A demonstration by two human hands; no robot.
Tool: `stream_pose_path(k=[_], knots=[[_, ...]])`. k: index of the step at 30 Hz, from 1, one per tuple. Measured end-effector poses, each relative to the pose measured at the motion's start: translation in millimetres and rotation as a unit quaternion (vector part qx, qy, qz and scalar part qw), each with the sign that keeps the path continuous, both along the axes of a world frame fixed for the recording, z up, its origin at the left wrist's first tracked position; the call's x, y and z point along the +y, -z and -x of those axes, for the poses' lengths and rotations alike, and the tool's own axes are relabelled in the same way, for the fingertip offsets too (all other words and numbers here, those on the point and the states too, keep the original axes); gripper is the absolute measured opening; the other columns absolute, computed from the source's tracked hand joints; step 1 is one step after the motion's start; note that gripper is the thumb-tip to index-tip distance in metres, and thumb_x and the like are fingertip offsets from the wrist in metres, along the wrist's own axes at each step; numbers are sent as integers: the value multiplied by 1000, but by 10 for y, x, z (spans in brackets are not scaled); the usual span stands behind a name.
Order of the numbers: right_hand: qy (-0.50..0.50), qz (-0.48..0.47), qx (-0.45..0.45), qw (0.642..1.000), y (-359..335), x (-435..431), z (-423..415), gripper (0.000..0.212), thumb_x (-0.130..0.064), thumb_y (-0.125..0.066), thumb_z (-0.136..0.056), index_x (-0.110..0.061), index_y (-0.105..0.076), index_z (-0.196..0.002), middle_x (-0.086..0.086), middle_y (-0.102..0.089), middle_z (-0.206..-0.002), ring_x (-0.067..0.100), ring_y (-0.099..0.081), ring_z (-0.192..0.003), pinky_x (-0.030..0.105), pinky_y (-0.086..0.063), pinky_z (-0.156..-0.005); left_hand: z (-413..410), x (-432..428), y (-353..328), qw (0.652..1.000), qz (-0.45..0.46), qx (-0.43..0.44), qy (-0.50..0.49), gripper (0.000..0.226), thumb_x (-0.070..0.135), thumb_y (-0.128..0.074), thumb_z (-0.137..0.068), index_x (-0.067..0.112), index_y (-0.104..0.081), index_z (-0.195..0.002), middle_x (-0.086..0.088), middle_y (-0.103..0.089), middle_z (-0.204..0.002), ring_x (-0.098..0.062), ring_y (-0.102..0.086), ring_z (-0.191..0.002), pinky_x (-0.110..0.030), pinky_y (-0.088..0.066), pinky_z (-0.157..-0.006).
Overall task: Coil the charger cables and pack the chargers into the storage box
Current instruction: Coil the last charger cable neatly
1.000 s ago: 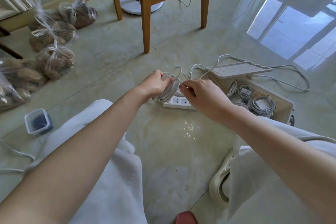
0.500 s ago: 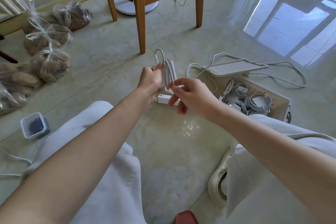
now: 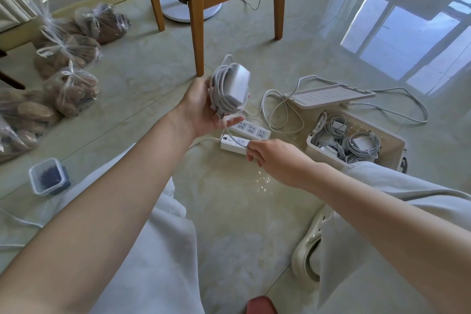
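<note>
My left hand [image 3: 201, 107] holds up a white charger brick [image 3: 235, 86] with its grey cable wound around it, above the floor. A loose tail of that cable runs down to my right hand [image 3: 274, 158], which pinches it just over a white power strip [image 3: 233, 144]. A second power strip [image 3: 252, 130] lies behind it. To the right stands the beige storage box [image 3: 392, 145], open, with several coiled chargers [image 3: 356, 145] inside. Its lid [image 3: 328, 95] rests tilted on the far rim.
A wooden chair [image 3: 196, 20] stands just beyond my left hand. Tied plastic bags [image 3: 71, 86] lie at the left, a small clear tub [image 3: 47, 177] near my left knee. White cables [image 3: 400, 99] trail on the floor behind the box. A beige shoe [image 3: 309, 245] is under my right arm.
My left hand has lifted the wound charger higher and turned it flat side up. My right hand has dropped away from it, down to the power strip, drawing the cable tail along.
</note>
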State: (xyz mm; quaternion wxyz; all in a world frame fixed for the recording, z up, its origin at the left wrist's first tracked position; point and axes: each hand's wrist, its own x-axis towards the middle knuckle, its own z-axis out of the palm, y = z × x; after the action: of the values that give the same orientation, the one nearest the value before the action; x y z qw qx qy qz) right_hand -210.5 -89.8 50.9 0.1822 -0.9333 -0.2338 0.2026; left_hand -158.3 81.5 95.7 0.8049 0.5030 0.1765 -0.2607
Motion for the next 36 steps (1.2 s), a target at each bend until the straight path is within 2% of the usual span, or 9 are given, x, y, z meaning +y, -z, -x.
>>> stream_pose_path(k=[3, 7, 13, 16, 19, 24, 30, 33, 36], knots=[[24, 44, -66, 997, -1, -84, -133, 20, -12, -37, -94, -20, -55, -97, -1, -60, -94, 26, -56, -81, 32, -40, -65, 34, 17, -15, 996, -51, -16, 73, 32, 29, -35, -95, 15, -64, -94, -7, -64, -94, -21, -58, -91, -33, -46, -72], [35, 46, -147, 987, -26, -152, -254, 22, -17, -36, -97, -18, -57, -98, -2, -61, -98, 22, -52, -80, 28, -30, -64, 29, 71, 30, 963, -227, -47, 137, 30, 39, -43, -92, 17, -61, -99, -9, -58, -101, -22, -54, -94, -30, -46, -70], [9, 71, -191, 979, -69, -161, -331, 41, -42, -34, -98, -10, -59, -96, 5, -60, -97, 23, -54, -98, 30, -38, -77, 78, 131, -13, 903, -345, -106, 231, 29, 39, -45, -94, 15, -60, -91, 4, -50, -64, -7, -45, -52, -18, -38, -48], [15, 69, -180, 981, -114, -153, -352, 40, -49, -40, -93, -13, -53, -81, 6, -60, -92, 23, -54, -92, 31, -39, -73, 97, 148, -23, 866, -395, -120, 282, 30, 40, -51, -93, 20, -68, -77, 11, -61, -64, -2, -53, -58, -25, -40, -57], [26, 56, -170, 984, -133, -104, -329, 40, -50, -45, -91, -14, -50, -75, 6, -59, -81, 27, -57, -78, 34, -44, -67, 97, 162, 16, 842, -422, -135, 306, 28, 44, -57, -89, 21, -73, -94, 5, -67, -88, -9, -57, -83, -29, -42, -71], [66, 8, -155, 986, -174, -39, -346, 31, -39, -52, -91, -16, -47, -71, 2, -50, -72, 26, -50, -69, 31, -37, -60, 94, 165, 87, 835, -433, -174, 292, 26, 43, -64, -85, 25, -68, -103, 6, -66, -95, -13, -59, -95, -26, -43, -79], [76, -9, -159, 984, -164, 48, -296, 26, -26, -48, -91, -10, -52, -71, 11, -60, -80, 31, -54, -73, 34, -42, -63, 97, 131, 95, 748, -545, -204, 320, 32, 43, -58, -89, 22, -59, -113, -1, -62, -111, -18, -58, -94, -26, -44, -67], [77, -13, -160, 984, -161, 57, -285, 23, -23, -47, -90, -11, -52, -71, 9, -60, -79, 30, -52, -73, 32, -41, -63, 108, 120, 138, 713, -577, -204, 343, 32, 44, -55, -91, 20, -52, -111, -1, -62, -108, -21, -56, -97, -34, -43, -83], [75, -58, -112, 989, -117, 31, -288, 18, -21, -44, -93, -12, -55, -82, 3, -56, -85, 22, -48, -76, 30, -38, -68, 126, 93, 137, 654, -658, -232, 293, 20, 42, -50, -94, 24, -44, -102, 3, -57, -97, -20, -49, -96, -37, -25, -85]])
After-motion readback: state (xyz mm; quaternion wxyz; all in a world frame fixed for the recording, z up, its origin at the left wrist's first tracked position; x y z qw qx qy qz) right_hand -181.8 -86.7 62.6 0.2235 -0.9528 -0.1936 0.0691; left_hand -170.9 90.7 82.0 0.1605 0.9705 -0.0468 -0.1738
